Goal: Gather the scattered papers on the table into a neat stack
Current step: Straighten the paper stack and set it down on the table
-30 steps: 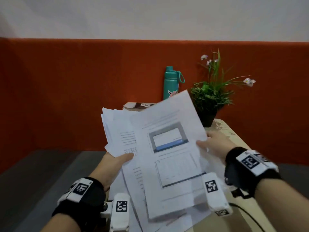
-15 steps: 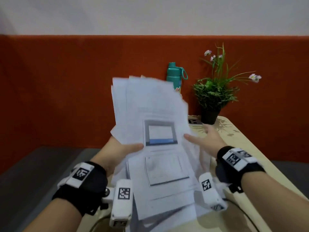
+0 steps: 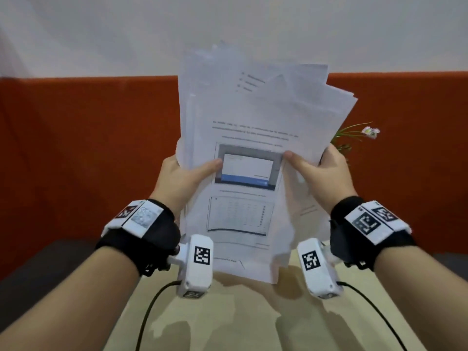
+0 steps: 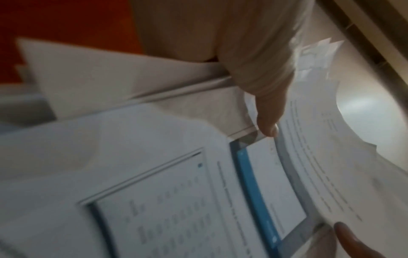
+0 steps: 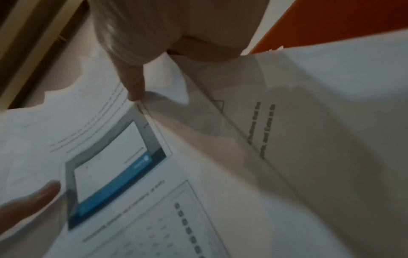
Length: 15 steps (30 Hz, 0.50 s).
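Above the table's [image 3: 253, 312] near edge, the papers [image 3: 253, 117] are gripped upright by the left hand [image 3: 182, 178] and right hand [image 3: 321, 173], likely for squaring their uneven edges.

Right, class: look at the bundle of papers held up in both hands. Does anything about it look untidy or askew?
Yes. The papers are not squared: at the top right, several sheet corners fan out in steps, and the bottom edges are uneven. The left hand and right hand each grip a side, thumbs on the front sheet.
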{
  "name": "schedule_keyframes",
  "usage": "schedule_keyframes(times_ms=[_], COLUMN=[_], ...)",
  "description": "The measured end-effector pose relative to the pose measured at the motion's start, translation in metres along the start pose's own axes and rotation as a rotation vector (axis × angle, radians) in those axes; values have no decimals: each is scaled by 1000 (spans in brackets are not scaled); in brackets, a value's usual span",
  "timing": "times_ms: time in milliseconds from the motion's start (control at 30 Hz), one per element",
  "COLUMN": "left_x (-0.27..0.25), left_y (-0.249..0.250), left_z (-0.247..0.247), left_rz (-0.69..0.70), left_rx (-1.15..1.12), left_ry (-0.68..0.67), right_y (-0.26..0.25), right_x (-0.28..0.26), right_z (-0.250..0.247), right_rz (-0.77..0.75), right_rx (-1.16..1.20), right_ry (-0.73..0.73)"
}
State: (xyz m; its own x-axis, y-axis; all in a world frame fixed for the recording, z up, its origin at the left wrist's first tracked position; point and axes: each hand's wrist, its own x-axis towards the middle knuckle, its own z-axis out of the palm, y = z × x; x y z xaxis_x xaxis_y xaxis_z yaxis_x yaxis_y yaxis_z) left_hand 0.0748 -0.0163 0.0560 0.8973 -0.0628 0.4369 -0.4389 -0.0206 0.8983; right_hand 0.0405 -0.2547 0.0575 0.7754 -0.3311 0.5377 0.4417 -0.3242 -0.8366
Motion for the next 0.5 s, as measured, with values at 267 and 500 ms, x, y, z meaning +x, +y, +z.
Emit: schedule_keyframes(times_ms=[267, 500], left_x=[-10, -4], left_y=[-7, 10], left_z=[0, -2], left_rz=[-111, -18], left_rx=[-143, -284], left_ry=[9, 233], right_y=[17, -1], right_x=[-12, -13], right_z=[-2, 9], right_rz=[66, -39], right_rx=[5, 175], right_ry=[-26, 105])
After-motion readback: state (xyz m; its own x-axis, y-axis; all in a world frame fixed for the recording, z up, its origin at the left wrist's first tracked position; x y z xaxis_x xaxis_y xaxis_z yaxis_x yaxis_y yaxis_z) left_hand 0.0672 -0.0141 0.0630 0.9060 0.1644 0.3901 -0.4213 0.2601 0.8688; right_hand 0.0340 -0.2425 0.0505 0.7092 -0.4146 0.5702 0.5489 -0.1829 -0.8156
